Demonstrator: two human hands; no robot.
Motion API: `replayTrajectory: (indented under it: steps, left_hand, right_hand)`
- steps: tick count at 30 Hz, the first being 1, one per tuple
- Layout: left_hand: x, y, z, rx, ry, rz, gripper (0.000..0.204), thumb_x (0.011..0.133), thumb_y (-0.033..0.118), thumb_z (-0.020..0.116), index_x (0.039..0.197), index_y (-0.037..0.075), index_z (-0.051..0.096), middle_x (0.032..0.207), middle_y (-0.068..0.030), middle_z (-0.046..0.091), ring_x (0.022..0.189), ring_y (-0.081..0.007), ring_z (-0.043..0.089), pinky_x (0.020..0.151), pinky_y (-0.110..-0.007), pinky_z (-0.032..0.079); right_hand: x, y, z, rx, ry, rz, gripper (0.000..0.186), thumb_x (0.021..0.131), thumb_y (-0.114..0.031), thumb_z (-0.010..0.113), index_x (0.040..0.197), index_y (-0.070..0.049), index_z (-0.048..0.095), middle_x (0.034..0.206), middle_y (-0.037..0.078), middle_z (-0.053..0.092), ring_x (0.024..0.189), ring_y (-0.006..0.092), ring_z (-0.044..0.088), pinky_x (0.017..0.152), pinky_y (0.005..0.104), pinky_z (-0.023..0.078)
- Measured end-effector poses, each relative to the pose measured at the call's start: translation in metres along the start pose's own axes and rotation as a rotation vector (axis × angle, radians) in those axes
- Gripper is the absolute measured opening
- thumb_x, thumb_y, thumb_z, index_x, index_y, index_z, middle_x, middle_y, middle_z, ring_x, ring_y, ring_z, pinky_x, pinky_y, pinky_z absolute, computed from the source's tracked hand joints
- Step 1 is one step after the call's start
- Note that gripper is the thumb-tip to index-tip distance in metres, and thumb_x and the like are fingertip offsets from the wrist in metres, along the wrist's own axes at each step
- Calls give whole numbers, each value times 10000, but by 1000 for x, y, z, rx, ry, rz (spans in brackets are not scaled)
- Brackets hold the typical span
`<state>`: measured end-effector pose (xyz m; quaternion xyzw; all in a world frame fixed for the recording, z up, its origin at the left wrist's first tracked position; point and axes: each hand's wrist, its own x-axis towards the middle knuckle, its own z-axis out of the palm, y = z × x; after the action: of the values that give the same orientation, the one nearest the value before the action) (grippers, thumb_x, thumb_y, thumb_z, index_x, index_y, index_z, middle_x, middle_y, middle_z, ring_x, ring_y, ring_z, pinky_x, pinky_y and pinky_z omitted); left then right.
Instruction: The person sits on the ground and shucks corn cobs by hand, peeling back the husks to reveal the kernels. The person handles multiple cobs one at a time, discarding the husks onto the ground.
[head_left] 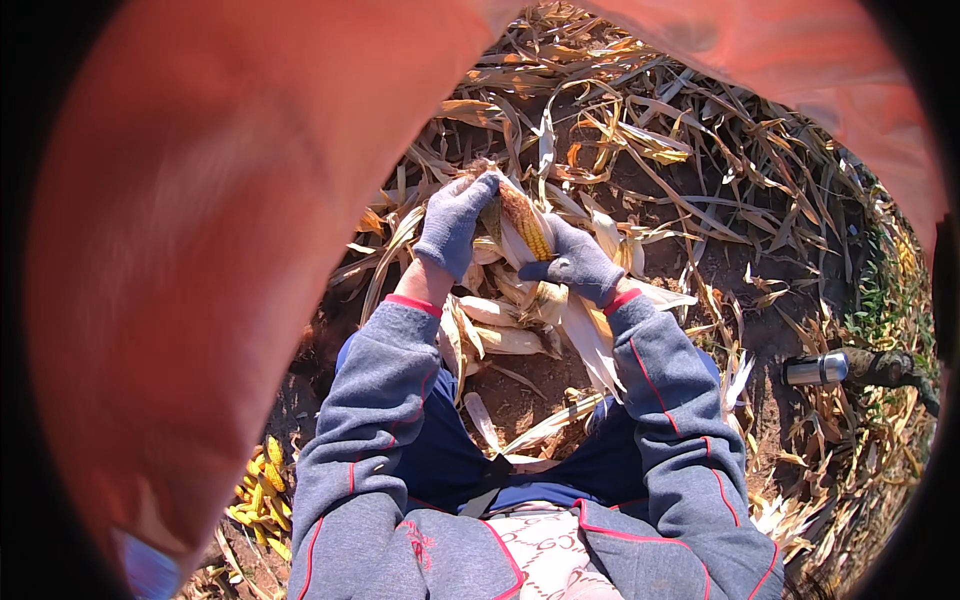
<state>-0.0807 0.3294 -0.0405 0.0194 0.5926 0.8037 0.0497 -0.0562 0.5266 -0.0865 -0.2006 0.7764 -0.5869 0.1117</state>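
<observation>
Out in front of me, an ear of corn (527, 222) shows yellow kernels, reddish-brown toward its far end, between partly opened pale husks. My right hand (582, 262), in a grey glove, is closed around its near end, thumb across the husk. Beside the ear's far tip, my left hand (453, 225), gloved alike, is closed on the corn husk and dry silk there. Loose husk leaves (590, 335) hang down from under my right hand. Below the hands, several ears still wrapped in husk (505, 340) lie on the ground between my legs.
Dry corn stalks and leaves (680, 170) cover much of the soil ahead and to the right. Bare yellow ears (265, 495) are heaped at lower left. A metal flask (815, 370) lies at right near green weeds (870, 310). An orange-red sheet (200, 200) blocks the left and top.
</observation>
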Motion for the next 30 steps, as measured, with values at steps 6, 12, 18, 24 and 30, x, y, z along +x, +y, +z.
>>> replayTrajectory:
  steps: [6,12,18,24,30]
  left_hand:
    - [-2,2,2,242,-22,-128,203,855,179,685,978,17,698,863,1,657,823,-58,557,781,-232,439]
    - [1,-9,7,29,192,-25,192,840,154,695,977,20,686,868,-1,655,795,-74,558,756,-232,435]
    - [13,-21,7,26,366,17,170,845,153,691,963,33,669,862,-21,656,758,-111,581,712,-252,459]
    - [5,-25,21,-310,155,-120,192,862,195,670,984,54,625,871,-61,648,730,-167,645,629,-325,572]
    - [5,-15,18,-250,-76,-106,176,879,164,639,1004,41,620,856,-41,646,770,-113,620,690,-272,534]
  right_hand:
    - [-1,16,-9,-203,-7,-32,690,672,-248,814,1265,-112,490,1117,150,620,1030,290,604,900,356,455]
    - [4,0,-3,-590,323,-146,739,613,-285,834,1268,-191,503,1228,113,509,1143,323,487,959,426,397]
    - [1,-20,22,-376,512,-128,510,784,-308,723,1190,-83,512,1113,170,517,1045,326,536,885,400,456]
    - [10,-9,22,459,337,121,565,939,-458,503,1318,-45,429,1257,130,495,1135,222,509,971,336,415]
    - [8,-12,2,293,321,96,548,879,-494,600,1199,-55,528,1030,51,614,890,156,599,764,287,495]
